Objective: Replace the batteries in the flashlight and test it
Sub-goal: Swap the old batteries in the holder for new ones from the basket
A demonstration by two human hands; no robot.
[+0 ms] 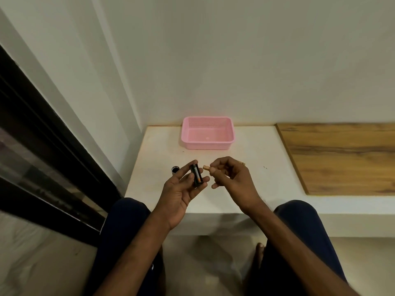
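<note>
While your left hand [181,190] cradles the short black cylindrical battery holder with an orange-marked cell in its side [196,175], note that its long axis runs from 11 o'clock at the far end to 5 o'clock at the near end. Your fingers [188,167] are closed lightly around it, thumb at its near side.

Your right hand [229,178] pinches a small gold-toned cylindrical battery [206,167] between thumb and forefinger, in a narrow grip. That battery lies at 3 o'clock from the holder's far end, just beside it and not touching, with its own axis nearly crosswise to the holder.

Judged from this, seating the battery requires you to turn it parallel to the holder first.

A small black round end cap [174,169] rests on the white ledge [256,146] at 9 o'clock from the holder. An empty-looking pink perforated plastic basket [208,146] sits at 12 o'clock, well apart.
</note>
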